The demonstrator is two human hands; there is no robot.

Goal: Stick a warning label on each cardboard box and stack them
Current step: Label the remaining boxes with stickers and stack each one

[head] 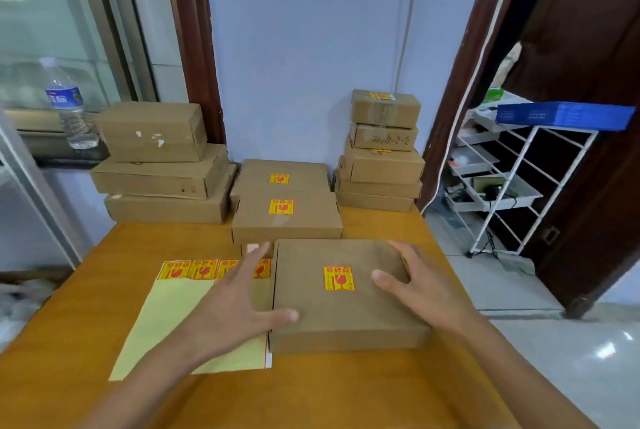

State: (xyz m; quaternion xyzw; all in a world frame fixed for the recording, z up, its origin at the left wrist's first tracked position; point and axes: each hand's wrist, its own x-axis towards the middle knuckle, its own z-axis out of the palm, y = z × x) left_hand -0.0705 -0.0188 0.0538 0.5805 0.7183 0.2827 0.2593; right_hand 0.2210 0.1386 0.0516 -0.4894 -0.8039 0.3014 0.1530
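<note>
Looking down from the head view, the labelled box (346,293) lies flat on the worktop (86,307) between both hands, its yellow warning label (339,278) stuck near the middle of the lid and its long axis running roughly left to right across the person's front. At its left edge the left hand (228,307) has its fingers spread and straight, thumb lying along the near-left corner, a released grip that holds nothing. On the right part of the lid rests the right hand (412,284), fingers reaching over the far-right edge and thumb pointing in toward the label, also relaxed rather than clamped. Both hands are about equally near, one at each short side, so a two-handed lift looks the natural next move. Just beyond the box, away from the person, stand two labelled boxes (285,215), one behind the other, and farther right a taller stack (381,151) against the wall; either seems a likely place to set this one. Under the left hand lies the label sheet (166,321), with a few stickers left along its far edge. Unlabelled boxes (156,165) wait at the far left of the worktop
</note>
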